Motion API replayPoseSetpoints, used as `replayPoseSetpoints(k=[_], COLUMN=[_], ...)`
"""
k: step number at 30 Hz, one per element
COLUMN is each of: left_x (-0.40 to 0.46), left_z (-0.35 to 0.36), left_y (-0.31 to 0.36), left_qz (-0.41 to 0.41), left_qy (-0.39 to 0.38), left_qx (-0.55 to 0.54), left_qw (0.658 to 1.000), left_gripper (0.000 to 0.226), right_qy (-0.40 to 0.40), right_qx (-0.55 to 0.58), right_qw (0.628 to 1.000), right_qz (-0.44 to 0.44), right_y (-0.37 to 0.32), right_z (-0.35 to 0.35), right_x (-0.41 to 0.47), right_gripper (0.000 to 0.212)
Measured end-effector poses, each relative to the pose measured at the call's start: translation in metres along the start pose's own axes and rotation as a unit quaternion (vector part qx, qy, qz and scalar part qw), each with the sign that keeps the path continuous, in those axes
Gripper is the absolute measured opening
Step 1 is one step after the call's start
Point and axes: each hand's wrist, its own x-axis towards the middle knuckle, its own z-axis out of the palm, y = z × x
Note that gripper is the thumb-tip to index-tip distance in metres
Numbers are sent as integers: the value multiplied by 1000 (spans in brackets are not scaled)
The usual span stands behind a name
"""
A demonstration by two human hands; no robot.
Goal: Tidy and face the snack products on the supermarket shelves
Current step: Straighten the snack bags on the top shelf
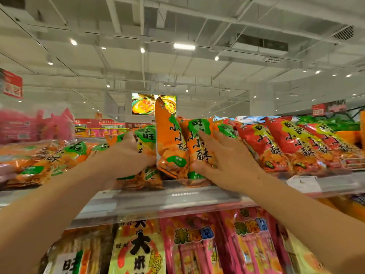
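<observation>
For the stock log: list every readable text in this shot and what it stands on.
"旺旺 小小酥": upright orange bag, right hand beside it.
"小小酥": red bags.
"大": yellow bag on the lower shelf.
"DELICA", cut off: red store sign.
Price tag, pink bags: unreadable.

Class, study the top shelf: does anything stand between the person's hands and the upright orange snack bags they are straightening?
Nothing visible does. The right hand already rests flat on the front of an upright orange bag, and the left hand holds the orange bags beside the tall orange bag. The red bags lie off to the right.
</observation>
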Motion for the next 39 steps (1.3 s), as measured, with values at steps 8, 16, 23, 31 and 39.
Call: replayPoseSetpoints(k=[8,16,23,31,39], left_x=[7,-2,-8,-5,-4], left_z=[13,-6,-49,-18,12], left_y=[8,-17,-40,-25,-15], left_qz=[129,139,140,203,190], left_qy=[27,43,103,91,52], left_qx=[149,128,193,164,213], left_qw=[980,981,966,961,957], left_gripper=[102,69,65,61,51], right_qy=[31,-17,56,42,25], right_qx=[-14,83,0,-29,-54], right_qw=[999,990,995,998,996], right_qz=[25,-110,-79,-31,-64], right_y=[-2,-82,-109,-120,-84], right_z=[-1,-8,4,10,24], right_x=[-11,20,24,31,3], right_gripper=[67,67,39,34,54])
